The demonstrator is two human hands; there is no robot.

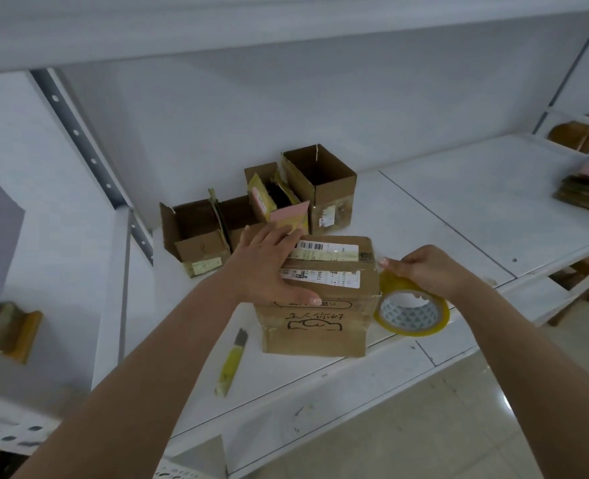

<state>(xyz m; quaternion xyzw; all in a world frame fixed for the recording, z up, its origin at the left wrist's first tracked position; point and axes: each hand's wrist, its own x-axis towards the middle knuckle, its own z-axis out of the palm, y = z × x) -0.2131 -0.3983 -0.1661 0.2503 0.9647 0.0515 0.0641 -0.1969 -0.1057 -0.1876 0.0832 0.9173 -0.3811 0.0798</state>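
Sealing of cardboard box (315, 326) is under way. The box is sitting near the front edge of the white shelf (441, 209), with its top seam running 9 to 3 o'clock between two printed labels.

Left grip (268, 267) is lying flat on the 9 o'clock half of the box top, fingers straight, pressing the flaps down and clasping nothing. Right grip (431, 271) is curling round the tape roll (395, 286) at 3 o'clock of the box, against its upper corner. I cannot tell whether a free tape end is sticking to the card yet, as the film is too clear to see.

Risks, as judged:
- A pull along the seam is likely dragging the box sideways or off the front edge if the left grip is pressing too lightly.
- Slack film is liable to fold onto itself and wrinkle.
- Tape laid off-line is leaving the seam unsealed.
- Utility knife (232, 363) is lying at 8 o'clock of the box, grey blade end showing, just beside the left forearm; a careless sweep is risking a cut.
- Open boxes (196, 233) at 11 o'clock are crowding any push away.
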